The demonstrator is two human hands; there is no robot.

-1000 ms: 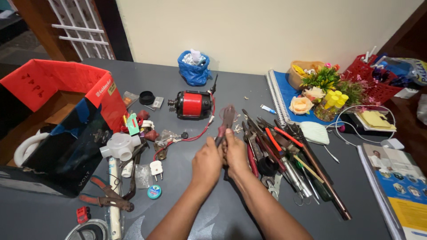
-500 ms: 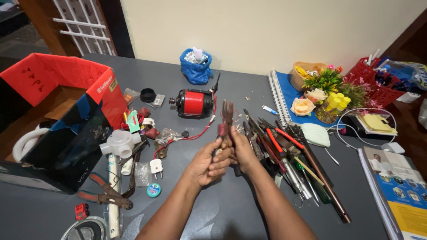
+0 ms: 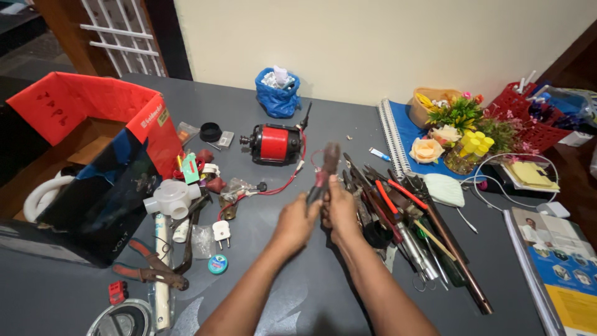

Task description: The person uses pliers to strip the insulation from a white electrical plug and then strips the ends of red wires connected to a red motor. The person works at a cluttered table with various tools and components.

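Your left hand [image 3: 293, 225] and right hand [image 3: 341, 211] both curl tight round the red-handled pliers [image 3: 326, 171], blurred and raised upright above the grey tabletop [image 3: 298, 292], just left of the heap of metal hand tools [image 3: 404, 218], with the red cylindrical motor [image 3: 273, 143] behind.

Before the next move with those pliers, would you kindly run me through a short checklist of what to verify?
1. Both hands on the pliers: ok; left hand and right hand grip the handles.
2. Pliers lifted off the grey table: ok; head points up.
3. Head state: cannot tell, it is blurred.
4. Red wire from the red motor free of the pliers: cannot tell; it runs close by.
5. Row of tools to the right kept apart from the right hand: not ok, they lie right beside it.
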